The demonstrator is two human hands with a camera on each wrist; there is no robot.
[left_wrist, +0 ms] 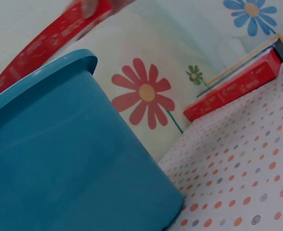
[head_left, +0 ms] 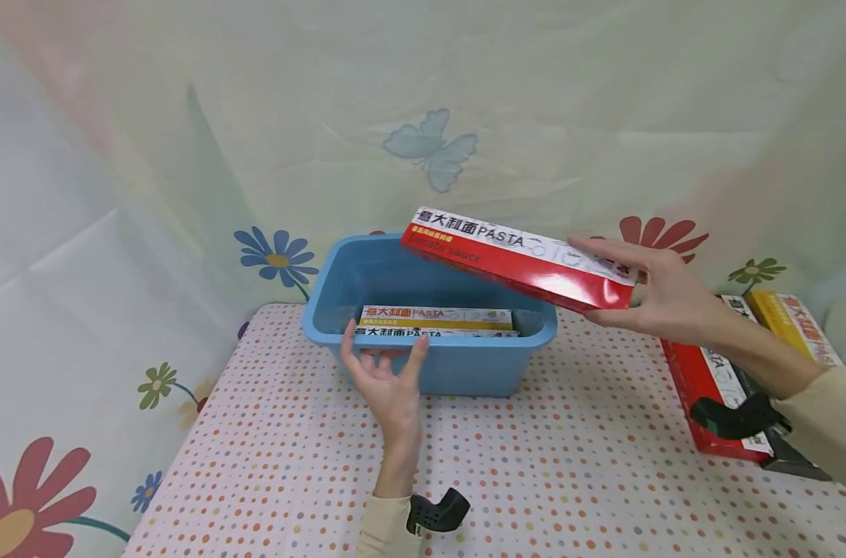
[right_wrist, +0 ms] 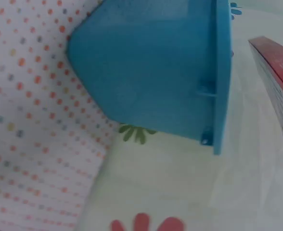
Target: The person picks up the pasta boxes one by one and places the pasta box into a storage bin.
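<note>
My right hand [head_left: 667,294] grips the right end of a red and white pasta box [head_left: 513,256], labelled tomato sauce. The box is tilted above the blue bin [head_left: 429,368], its left end higher. At the bin's front rim, my left hand [head_left: 388,387] holds on with spread thumb and index finger, the other fingers curled near the lip. Inside the bin lie a yellow and white pasta box [head_left: 436,318] and another pasta box [head_left: 464,334], mostly hidden by the front wall. In the right wrist view, the held red box [right_wrist: 278,82] shows beside the bin [right_wrist: 151,67].
To the right on the dotted tablecloth [head_left: 569,465] lie a red pasta box [head_left: 702,395], a black one [head_left: 789,457] and a yellow one [head_left: 789,325], partly behind my right forearm. A flowered curtain [head_left: 534,116] hangs behind the bin.
</note>
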